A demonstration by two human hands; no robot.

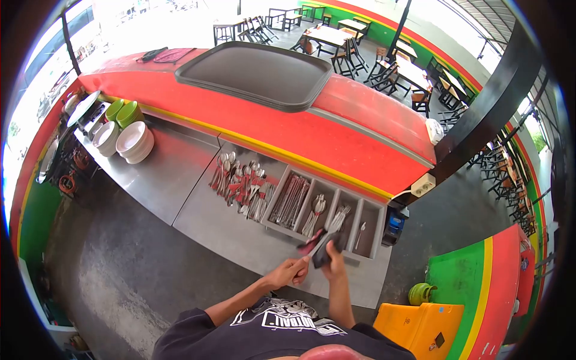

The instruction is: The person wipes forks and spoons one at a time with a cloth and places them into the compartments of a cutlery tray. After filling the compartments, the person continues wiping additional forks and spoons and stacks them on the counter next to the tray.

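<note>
An open-sided canteen with rows of tables and chairs (pixel 336 39) lies beyond a long red counter (pixel 252 120), on top of which sits a stack of dark trays (pixel 255 75). Below the counter runs a steel worktop (pixel 180 180) carrying stacked white bowls (pixel 133 141), green bowls (pixel 123 112), a loose heap of spoons (pixel 240 183) and a divided steel cutlery box (pixel 327 210) whose compartments hold sorted cutlery. The person stands at the near edge of the worktop, in front of the box's right half. The left hand (pixel 293 273) is closed in a fist around the lower end of a knife (pixel 316 241); its long axis runs diagonally, the handle low and near the person, the tip pointing up and to the right toward the cutlery box. The right hand (pixel 333 264) has its fingers curled around a dark cloth (pixel 321 255) that is pressed against the knife's middle, just above the left fist; a reddish patch shows beside it, too blurred to identify. The person's dark shirt (pixel 270 333) bears white lettering, seen upside down and only partly legible. A yellow crate (pixel 420 327) and a small green gas cylinder (pixel 421 293) stand on the floor to the right.
</note>
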